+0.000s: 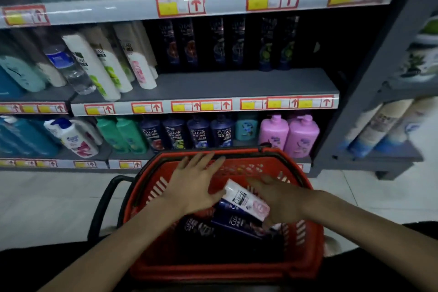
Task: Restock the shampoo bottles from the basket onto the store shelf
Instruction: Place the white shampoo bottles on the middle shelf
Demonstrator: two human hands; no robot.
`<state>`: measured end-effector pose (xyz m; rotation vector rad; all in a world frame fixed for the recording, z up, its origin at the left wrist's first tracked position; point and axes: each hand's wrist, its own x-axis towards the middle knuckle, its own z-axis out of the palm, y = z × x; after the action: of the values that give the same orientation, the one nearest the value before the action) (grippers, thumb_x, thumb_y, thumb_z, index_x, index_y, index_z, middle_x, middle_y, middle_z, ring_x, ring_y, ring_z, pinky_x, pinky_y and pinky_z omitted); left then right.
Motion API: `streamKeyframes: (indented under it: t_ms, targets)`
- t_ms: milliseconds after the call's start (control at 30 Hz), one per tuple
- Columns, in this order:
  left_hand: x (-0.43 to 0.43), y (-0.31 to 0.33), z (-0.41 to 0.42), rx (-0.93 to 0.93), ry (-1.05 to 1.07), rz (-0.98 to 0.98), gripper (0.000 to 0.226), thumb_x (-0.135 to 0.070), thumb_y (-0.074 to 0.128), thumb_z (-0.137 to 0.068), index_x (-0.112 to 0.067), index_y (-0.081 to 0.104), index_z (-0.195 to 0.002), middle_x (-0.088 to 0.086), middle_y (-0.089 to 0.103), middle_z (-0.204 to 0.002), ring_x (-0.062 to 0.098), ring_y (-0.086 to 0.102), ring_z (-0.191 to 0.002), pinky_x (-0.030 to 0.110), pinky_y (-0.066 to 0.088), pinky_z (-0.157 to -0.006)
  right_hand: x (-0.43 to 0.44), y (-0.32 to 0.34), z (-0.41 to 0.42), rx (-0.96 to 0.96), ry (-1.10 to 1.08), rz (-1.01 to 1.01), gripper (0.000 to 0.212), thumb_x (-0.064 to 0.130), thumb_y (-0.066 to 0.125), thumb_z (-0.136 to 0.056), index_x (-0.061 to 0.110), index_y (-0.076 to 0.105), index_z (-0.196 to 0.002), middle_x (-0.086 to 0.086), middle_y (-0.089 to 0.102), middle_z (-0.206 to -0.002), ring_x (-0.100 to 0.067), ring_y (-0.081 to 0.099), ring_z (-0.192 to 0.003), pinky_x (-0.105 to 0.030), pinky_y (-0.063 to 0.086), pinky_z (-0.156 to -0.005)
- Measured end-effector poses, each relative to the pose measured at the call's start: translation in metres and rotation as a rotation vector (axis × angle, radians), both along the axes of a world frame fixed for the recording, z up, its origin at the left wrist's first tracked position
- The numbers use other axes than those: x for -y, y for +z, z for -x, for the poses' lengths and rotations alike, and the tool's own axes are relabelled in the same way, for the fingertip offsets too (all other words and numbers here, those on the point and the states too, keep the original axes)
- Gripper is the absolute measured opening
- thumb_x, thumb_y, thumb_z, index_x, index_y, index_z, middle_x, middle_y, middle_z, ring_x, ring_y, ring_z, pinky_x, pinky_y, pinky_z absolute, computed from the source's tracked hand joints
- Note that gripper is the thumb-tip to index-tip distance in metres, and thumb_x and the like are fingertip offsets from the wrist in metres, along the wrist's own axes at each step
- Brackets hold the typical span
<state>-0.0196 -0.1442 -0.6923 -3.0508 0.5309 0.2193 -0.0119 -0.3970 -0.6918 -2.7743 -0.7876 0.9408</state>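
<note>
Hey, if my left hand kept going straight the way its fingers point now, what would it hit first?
Most likely the red basket's far rim, just beyond the left hand's fingertips. If it clears that, the dark Clear bottles on the bottom shelf come next; depth is unclear.

Grey metal shelving (213, 85) runs across in front of me. Its front rails carry red-and-yellow price labels (180, 6) marked with upward arrows. A second grey unit (388, 156) stands at an angle on the right. The floor (47, 197) is pale tile (joints faintly visible). The light is dim and bluish.
</note>
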Motion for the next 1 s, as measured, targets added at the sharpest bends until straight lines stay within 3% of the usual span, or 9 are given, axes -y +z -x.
streamKeyframes:
  t_ms: [67,233,333,433,667,833,1000]
  targets:
    - [0.008,-0.024,0.002,-0.046,-0.042,-0.029,0.089,-0.071,0.046,-0.09,-0.036,0.009,-0.163,-0.001,0.013,-0.172,0.024,0.013,-0.158,0.05,0.016,-0.127,0.007,-0.019,0.007,-0.048,0.004,0.054,0.124,0.041,0.086,-0.075,0.024,0.0,-0.163,-0.012,0.018,-0.162,-0.032,0.027,-0.148,-0.036,0.034,-0.117]
    - [0.026,-0.078,-0.007,-0.104,-0.171,-0.152,0.09,-0.062,0.055,-0.091,-0.029,0.013,-0.164,0.005,0.02,-0.169,0.027,0.022,-0.154,0.05,0.024,-0.123,0.014,-0.046,0.013,-0.013,0.081,0.204,0.096,0.035,0.078,-0.084,0.018,0.021,-0.159,-0.013,0.044,-0.149,-0.034,0.054,-0.127,-0.038,0.05,-0.099]
    - [0.039,-0.105,-0.02,-0.123,-0.272,-0.26,0.09,-0.056,0.057,-0.093,-0.025,0.012,-0.164,0.01,0.019,-0.169,0.03,0.02,-0.154,0.051,0.021,-0.124,0.022,-0.062,0.018,0.003,0.123,0.222,0.091,0.028,0.07,-0.089,0.019,0.015,-0.161,-0.011,0.033,-0.161,-0.035,0.051,-0.132,-0.04,0.049,-0.104]
    - [0.052,-0.123,-0.036,-0.112,-0.374,-0.348,0.092,-0.048,0.062,-0.093,-0.023,0.009,-0.164,0.011,0.019,-0.169,0.032,0.019,-0.155,0.05,0.021,-0.124,0.028,-0.072,0.023,0.025,0.154,0.254,0.08,0.025,0.066,-0.091,0.019,0.023,-0.159,-0.009,0.028,-0.164,-0.033,0.051,-0.132,-0.041,0.05,-0.102]
    - [0.078,-0.138,-0.063,-0.147,-0.422,-0.511,0.087,-0.024,0.069,-0.09,-0.016,0.021,-0.162,0.008,0.049,-0.146,0.028,0.045,-0.131,0.043,0.036,-0.11,0.038,-0.074,0.023,0.001,0.173,0.281,0.068,0.022,0.062,-0.095,0.017,0.031,-0.155,-0.012,0.044,-0.153,-0.032,0.052,-0.131,-0.043,0.052,-0.1]
    - [0.088,-0.139,-0.074,-0.148,-0.456,-0.559,0.064,-0.028,0.073,-0.085,-0.015,0.05,-0.143,0.006,0.057,-0.132,0.026,0.05,-0.122,0.042,0.04,-0.107,0.04,-0.072,0.017,0.019,0.144,0.271,0.071,0.023,0.065,-0.093,0.017,0.031,-0.156,-0.013,0.051,-0.141,-0.032,0.058,-0.12,-0.041,0.053,-0.086]
    - [0.09,-0.134,-0.066,-0.178,-0.476,-0.573,0.069,-0.05,0.078,-0.081,-0.013,0.057,-0.135,0.007,0.054,-0.135,0.027,0.049,-0.125,0.041,0.037,-0.108,0.038,-0.069,0.018,0.001,0.155,0.305,0.065,0.019,0.067,-0.092,0.017,0.039,-0.151,-0.012,0.053,-0.134,-0.03,0.059,-0.117,-0.038,0.049,-0.077]
